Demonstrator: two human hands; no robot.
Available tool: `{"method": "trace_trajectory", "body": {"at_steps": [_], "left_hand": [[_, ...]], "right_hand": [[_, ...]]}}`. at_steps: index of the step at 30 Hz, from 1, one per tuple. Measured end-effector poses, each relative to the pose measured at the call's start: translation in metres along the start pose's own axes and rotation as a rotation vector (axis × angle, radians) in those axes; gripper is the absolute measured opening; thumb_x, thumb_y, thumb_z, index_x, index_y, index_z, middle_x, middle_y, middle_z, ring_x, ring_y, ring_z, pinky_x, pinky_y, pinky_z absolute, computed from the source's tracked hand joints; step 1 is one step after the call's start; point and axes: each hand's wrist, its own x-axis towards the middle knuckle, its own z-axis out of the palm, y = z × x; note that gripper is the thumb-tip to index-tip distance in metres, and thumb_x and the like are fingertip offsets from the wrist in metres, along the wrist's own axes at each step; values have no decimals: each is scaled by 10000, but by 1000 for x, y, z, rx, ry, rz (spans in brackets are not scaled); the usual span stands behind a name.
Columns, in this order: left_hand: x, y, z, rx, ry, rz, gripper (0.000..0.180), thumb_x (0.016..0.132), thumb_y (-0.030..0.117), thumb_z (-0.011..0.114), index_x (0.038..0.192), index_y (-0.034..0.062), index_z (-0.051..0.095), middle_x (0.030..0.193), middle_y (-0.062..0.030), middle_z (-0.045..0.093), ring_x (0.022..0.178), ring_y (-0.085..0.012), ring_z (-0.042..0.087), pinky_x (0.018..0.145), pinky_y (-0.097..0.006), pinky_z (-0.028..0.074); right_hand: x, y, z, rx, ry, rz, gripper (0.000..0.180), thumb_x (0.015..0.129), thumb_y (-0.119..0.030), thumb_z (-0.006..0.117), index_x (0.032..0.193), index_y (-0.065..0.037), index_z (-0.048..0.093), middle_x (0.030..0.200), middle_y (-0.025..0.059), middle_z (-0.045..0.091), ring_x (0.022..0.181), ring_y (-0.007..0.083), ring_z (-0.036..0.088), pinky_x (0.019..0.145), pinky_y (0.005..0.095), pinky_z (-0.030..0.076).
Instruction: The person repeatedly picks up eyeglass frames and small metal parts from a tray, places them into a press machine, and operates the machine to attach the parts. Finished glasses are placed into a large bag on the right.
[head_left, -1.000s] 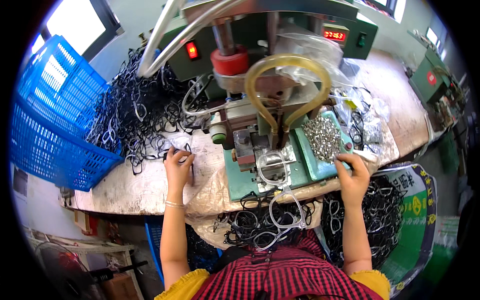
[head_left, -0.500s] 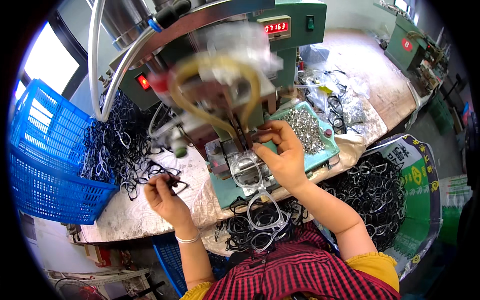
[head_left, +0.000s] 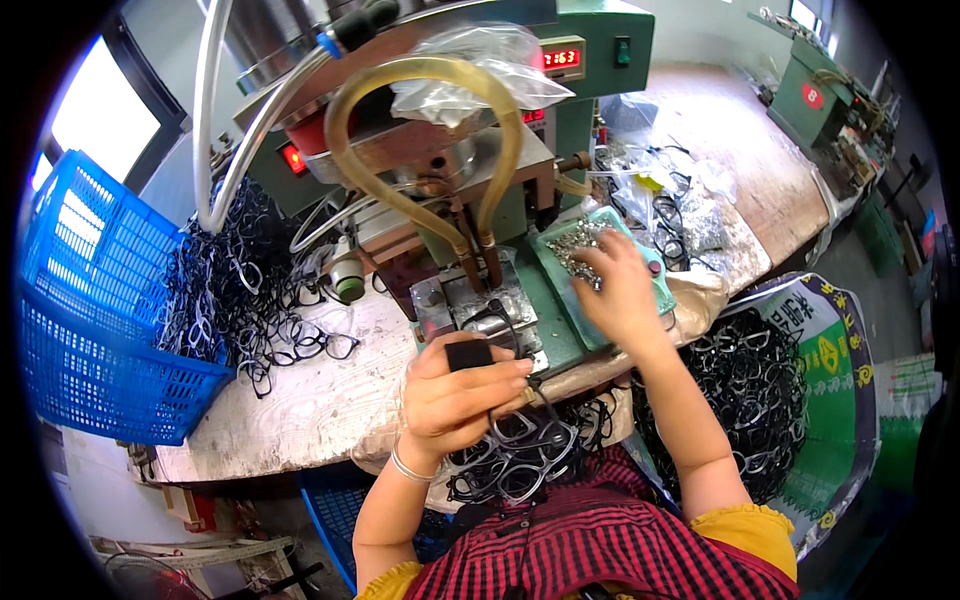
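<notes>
Black plastic eyeglass frame (head_left: pixel 509 322) sits at one o'clock of the left hand (head_left: pixel 447 397), over a silver metal fixture (head_left: pixel 518 291). Left fingers drawn narrow, pinching its near part. Right hand (head_left: pixel 620 300), at two o'clock, dips curled fingers into a teal plastic tray (head_left: pixel 663 296) of small silver metal pieces (head_left: pixel 575 243); whether they grip any is hidden. Frame looks light, stiffish, smooth, thin rims probably snappable; bridge likely the safest hold.

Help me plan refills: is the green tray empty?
Not empty: metal parts lie in the tray; the right hand partly hides how full it is.
</notes>
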Motion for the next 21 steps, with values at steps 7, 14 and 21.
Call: {"method": "trace_trajectory", "body": {"at_steps": [7,14,21], "left_hand": [[5,-2,-4,-28,-60,-15,140,790,150,797,904,87,743,954,-83,767,849,-242,732,845,-410,522],[-12,19,-12,165,-135,-89,294,771,117,810,1047,76,715,1144,-136,727,1125,-329,669,981,-451,503],[-139,34,-86,742,506,-645,288,845,-40,678,1133,-21,673,1101,-148,702,1025,-257,660,925,-370,505]], "right_hand": [[-7,38,20,31,189,-67,167,759,-145,749,918,-96,733,1111,186,665,1159,366,588,957,443,491],[40,13,63,-214,49,-128,167,775,-135,687,929,-68,685,1049,158,617,1060,352,592,794,456,536],[-23,44,3,207,211,-4,159,859,-57,669,1007,-20,714,1115,118,709,1067,262,653,924,353,506]]}}
